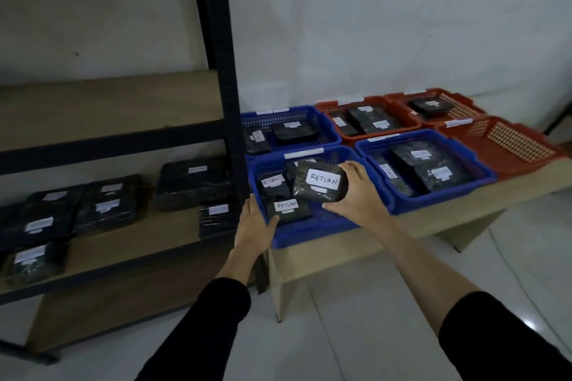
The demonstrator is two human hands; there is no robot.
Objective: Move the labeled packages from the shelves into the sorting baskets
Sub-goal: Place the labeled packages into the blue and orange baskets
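Package marked RETURN [320,183] gripped in right hand [359,192], fingers curled over far edge and thumb under near corner; held above near-left blue basket [312,226], over packages already inside. Left hand [255,223] with fingers mostly extended, thumb touching a second RETURN package [288,209] lying in the same basket, palm against the basket's near-left rim; not closed round anything, as far as the dim view allows.

Orientation: label face up and tilted toward the camera, lettering readable left to right with slight clockwise slant; long axis running roughly left–right, nearly parallel to the basket's front wall.

Risks: glossy wrap and a one-sided grip, hence possible slip and a drop onto the stacked contents, ending propped on edge or against the wall. Uneven pile beneath, hence likely sliding once released, label perhaps hidden. Basket overhanging the counter [402,226] front edge slightly, hence possible tipping under downward pressure from the left hand. More packages waiting on the shelf [123,244] at left.
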